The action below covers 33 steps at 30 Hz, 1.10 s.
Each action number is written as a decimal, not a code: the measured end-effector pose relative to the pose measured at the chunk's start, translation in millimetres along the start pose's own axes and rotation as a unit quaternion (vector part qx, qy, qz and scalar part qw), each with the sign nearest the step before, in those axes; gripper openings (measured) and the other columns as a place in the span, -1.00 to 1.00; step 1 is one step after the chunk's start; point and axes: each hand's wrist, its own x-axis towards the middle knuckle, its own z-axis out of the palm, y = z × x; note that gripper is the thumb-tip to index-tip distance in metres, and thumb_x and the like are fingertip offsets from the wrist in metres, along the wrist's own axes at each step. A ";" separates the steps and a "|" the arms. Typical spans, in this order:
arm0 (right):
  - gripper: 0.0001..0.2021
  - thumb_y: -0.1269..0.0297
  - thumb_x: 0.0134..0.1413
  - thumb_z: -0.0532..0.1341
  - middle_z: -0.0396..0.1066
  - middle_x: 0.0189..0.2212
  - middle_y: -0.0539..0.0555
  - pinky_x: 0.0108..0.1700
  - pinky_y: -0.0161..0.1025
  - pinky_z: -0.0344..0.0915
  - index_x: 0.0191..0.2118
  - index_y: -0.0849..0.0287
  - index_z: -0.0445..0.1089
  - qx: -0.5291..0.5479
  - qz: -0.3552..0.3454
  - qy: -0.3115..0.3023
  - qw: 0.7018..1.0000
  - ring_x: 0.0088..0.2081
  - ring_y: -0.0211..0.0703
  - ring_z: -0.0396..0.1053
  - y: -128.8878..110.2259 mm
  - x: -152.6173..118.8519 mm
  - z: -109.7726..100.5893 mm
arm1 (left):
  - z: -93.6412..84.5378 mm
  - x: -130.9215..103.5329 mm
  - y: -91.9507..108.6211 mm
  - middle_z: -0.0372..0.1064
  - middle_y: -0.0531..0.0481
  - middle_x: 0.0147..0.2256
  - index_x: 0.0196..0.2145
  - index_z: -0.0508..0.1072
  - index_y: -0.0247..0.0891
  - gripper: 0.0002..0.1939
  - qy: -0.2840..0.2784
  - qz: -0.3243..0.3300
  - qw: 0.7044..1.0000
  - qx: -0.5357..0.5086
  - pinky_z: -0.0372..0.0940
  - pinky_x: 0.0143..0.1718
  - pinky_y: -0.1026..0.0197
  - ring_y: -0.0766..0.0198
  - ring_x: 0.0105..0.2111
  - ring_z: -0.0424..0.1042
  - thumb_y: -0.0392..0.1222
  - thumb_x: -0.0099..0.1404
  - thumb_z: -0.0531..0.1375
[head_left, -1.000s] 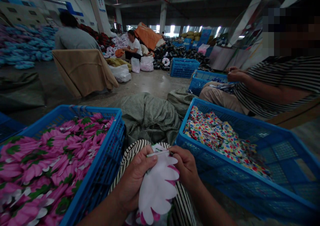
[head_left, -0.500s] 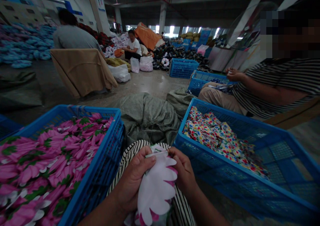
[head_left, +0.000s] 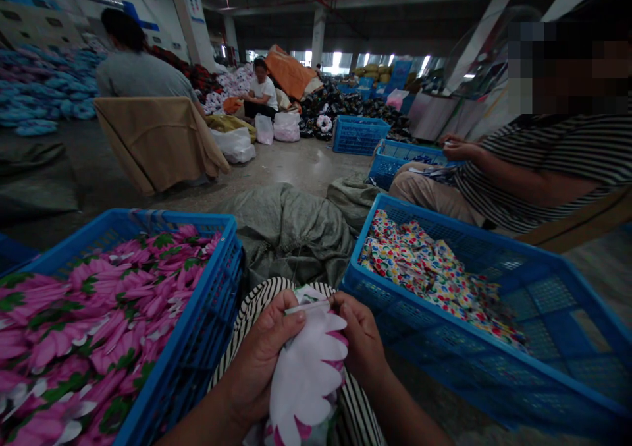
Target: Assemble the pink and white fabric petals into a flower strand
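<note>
A scallop-edged fabric piece (head_left: 307,367), white on the side facing me with pink showing along its edge, hangs over my lap. My left hand (head_left: 269,340) grips its upper left edge, thumb lying on top near a pale band. At the upper right edge my right hand (head_left: 359,331) pinches the cloth between thumb and fingers. Whether a small tool sits in those fingertips is too dark to tell. More fabric with green on it lies bunched beneath and behind the white piece, partly hidden. Striped cloth (head_left: 251,304) covers my legs.
On my left stands a blue crate (head_left: 185,301) heaped with pink and green petal pieces (head_left: 99,301). Another blue crate (head_left: 474,367) on my right holds colourful printed fabric (head_left: 434,268). A grey-green sack (head_left: 291,225) lies ahead. One person (head_left: 533,169) sits at right, others farther off.
The view has shifted slightly, so the surroundings sit a little further left. Both hands keep their hold on the fabric piece, with hardly any movement.
</note>
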 end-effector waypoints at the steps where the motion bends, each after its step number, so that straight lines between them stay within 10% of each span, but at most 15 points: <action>1: -0.64 0.00 0.05 0.06 0.12 -0.62 -0.06 -0.54 -0.37 0.00 -0.51 0.20 0.30 0.007 0.006 0.000 1.000 -0.57 -0.31 0.01 0.8 -0.3 0.0 | -0.1 0.3 0.1 0.31 0.08 -0.58 -0.51 0.13 -0.26 -0.83 0.002 0.001 1.000 0.001 0.18 -0.61 0.39 0.42 -0.64 0.28 -0.30 0.19 0.09; 22: -0.58 -0.14 -0.03 0.03 -0.04 -0.68 -0.13 -0.65 -0.39 -0.11 -0.49 0.16 0.24 0.130 0.067 0.058 0.987 -0.66 -0.35 -0.14 2.3 -2.3 7.6 | -2.3 2.2 -3.3 0.31 0.11 -0.58 -0.51 0.14 -0.25 -0.77 0.018 0.004 1.000 0.013 0.18 -0.60 0.38 0.40 -0.63 0.29 -0.24 0.10 0.19; 33: -0.75 0.17 -0.12 0.24 0.06 -0.67 -0.12 -0.60 -0.40 -0.09 -0.58 0.21 0.22 0.026 0.075 0.078 0.994 -0.62 -0.37 -0.06 -11.4 4.5 -5.8 | -10.1 6.0 5.4 0.25 0.13 -0.59 -0.53 0.30 -0.31 -0.80 0.063 0.079 0.962 0.254 0.13 -0.55 0.42 0.43 -0.56 0.24 -0.26 -0.03 0.30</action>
